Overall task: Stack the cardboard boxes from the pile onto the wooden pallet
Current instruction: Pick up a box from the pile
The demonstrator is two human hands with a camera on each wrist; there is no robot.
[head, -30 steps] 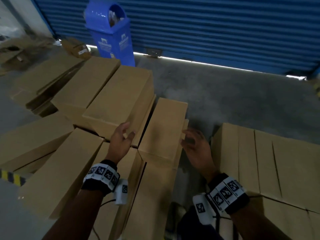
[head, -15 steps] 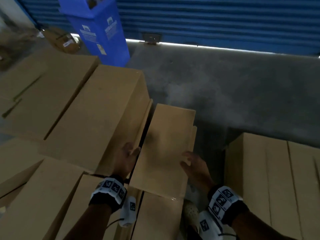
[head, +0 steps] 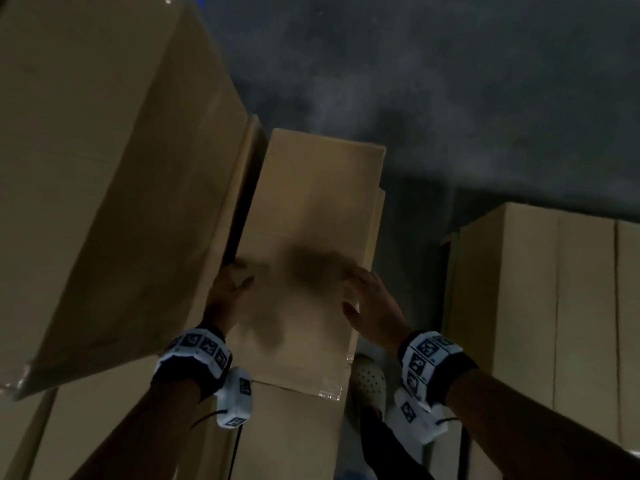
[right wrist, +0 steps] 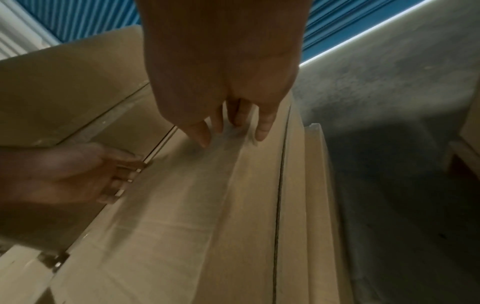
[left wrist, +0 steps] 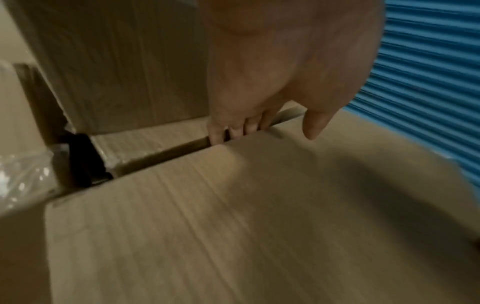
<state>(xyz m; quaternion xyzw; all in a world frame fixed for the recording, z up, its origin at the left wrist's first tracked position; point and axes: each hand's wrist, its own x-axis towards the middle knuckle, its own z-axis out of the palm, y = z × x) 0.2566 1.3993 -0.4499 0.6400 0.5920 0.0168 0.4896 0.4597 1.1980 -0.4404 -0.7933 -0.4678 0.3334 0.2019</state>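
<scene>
A long narrow cardboard box [head: 311, 216] lies on top of the pile in the middle of the head view. My left hand [head: 228, 289] is at its left edge. The left wrist view shows the fingers [left wrist: 233, 127] hooked down into the gap beside a bigger box [head: 104, 168], with the thumb over the top face. My right hand [head: 367, 299] rests near the right edge of the box [right wrist: 207, 205], and its fingertips [right wrist: 261, 133] touch the top, nearly straight. No wooden pallet is in sight.
A block of stacked boxes [head: 554, 306] stands at the right, across a narrow gap where my white shoe [head: 369, 379] shows. More pile boxes [head: 294, 438] lie under and in front of the narrow one. Grey concrete floor [head: 450, 98] lies beyond, and a blue shutter [left wrist: 428, 82] behind.
My head has dropped closer to the pile. Both hands have come onto the narrow box: the left fingers slid into the gap at its left edge, the right hand moved onto its top.
</scene>
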